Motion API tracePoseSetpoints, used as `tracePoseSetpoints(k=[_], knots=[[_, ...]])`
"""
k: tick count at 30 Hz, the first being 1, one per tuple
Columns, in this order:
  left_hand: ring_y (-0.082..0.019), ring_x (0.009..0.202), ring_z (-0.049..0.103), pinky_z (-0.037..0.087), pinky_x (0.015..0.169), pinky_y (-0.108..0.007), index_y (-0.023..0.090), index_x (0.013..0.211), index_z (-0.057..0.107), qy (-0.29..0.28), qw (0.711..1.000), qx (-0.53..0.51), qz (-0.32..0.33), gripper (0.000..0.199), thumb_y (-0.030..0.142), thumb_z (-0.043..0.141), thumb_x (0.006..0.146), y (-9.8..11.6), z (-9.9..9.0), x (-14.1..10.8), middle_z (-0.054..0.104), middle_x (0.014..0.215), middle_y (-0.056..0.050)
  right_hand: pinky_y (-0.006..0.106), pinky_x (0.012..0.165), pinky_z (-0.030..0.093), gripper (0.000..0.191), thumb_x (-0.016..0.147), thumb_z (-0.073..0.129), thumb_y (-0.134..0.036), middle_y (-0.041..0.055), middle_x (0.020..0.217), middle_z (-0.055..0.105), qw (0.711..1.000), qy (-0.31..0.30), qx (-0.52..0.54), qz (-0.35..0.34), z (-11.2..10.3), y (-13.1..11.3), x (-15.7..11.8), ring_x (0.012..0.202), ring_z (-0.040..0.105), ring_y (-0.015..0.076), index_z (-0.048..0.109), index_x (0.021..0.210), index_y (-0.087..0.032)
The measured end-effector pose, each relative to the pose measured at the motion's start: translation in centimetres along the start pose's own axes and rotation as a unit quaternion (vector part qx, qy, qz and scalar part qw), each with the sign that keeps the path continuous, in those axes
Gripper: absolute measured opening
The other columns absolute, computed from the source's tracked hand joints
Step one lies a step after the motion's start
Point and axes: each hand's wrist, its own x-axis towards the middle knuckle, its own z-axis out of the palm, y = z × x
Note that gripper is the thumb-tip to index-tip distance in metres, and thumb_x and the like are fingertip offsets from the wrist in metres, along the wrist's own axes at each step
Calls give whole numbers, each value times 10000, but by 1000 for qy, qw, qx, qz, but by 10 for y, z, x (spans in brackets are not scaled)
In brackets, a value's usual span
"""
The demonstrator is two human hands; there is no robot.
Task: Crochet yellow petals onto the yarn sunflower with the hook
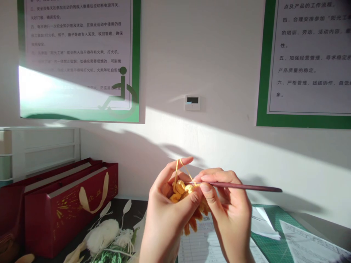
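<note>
My left hand (pixel 170 208) pinches a yellow and orange crochet piece (pixel 179 190) between thumb and fingers. Yellow yarn (pixel 177 168) loops over its raised index finger and runs down to the work. In my right hand (pixel 230 204) is a crochet hook (pixel 246 186) with a dark red handle, held almost level and pointing left. The hook's thin metal shaft reaches the top edge of the piece, but its very tip is hard to make out. Orange, petal-like ends (pixel 192 224) hang below my left thumb. Both hands are close together, the fingers partly hiding the piece.
Dark red gift bags (pixel 68 212) stand at the left beside a white drawer unit (pixel 52 146). White and green yarn (pixel 109 241) lies before them. Printed sheets (pixel 203 244) and a green cutting mat (pixel 279 226) cover the table below and right. A wall with posters rises behind.
</note>
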Motion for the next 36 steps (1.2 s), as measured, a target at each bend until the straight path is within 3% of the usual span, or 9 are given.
tracePoseSetpoints(k=[4, 10, 15, 24, 29, 36], knots=[[-95, 545, 598, 521, 500, -215, 293, 1217, 739, -13, 1000, -7, -10, 558, 182, 945, 710, 1, 0, -1, 618, 816, 49, 255, 772, 614, 108, 959, 703, -177, -7, 910, 751, 1000, 14, -10, 9, -2, 3, 1, 867, 744, 146, 707, 972, -284], [-128, 716, 646, 568, 630, -238, 313, 1286, 700, -81, 995, -13, -54, 606, 279, 955, 737, 5, -8, -1, 619, 936, 13, 175, 694, 613, 58, 947, 723, -209, -30, 830, 754, 998, 59, 5, 21, -3, 0, 5, 753, 747, 105, 729, 918, -258], [-151, 736, 664, 574, 653, -266, 304, 1294, 699, -105, 992, -10, -63, 619, 264, 958, 733, 8, -15, 1, 635, 911, 8, 153, 702, 611, 59, 948, 717, -196, -33, 834, 744, 998, 54, 13, 6, -3, -2, 7, 759, 752, 93, 721, 921, -249], [-138, 722, 671, 558, 670, -269, 288, 1214, 760, -116, 991, -52, -52, 550, 187, 956, 710, 6, -15, 5, 670, 902, 10, 215, 660, 591, 43, 1014, 647, -276, -14, 902, 681, 981, 65, 166, 80, 2, 2, 0, 797, 709, 116, 660, 973, -277], [-148, 756, 680, 552, 703, -273, 276, 1194, 771, -116, 989, -64, -60, 534, 167, 955, 705, 7, -15, 5, 683, 918, 0, 273, 691, 573, 58, 1027, 619, -350, -2, 951, 663, 964, 30, 226, 136, -3, 7, -4, 782, 701, 130, 618, 1037, -293], [-170, 773, 694, 549, 692, -272, 255, 1185, 782, -106, 991, -62, -60, 527, 182, 962, 695, 8, -12, 3, 694, 896, -5, 322, 742, 562, 89, 1056, 550, -388, -13, 922, 672, 959, 14, 246, 138, -9, 4, -1, 787, 687, 148, 587, 1031, -310]])
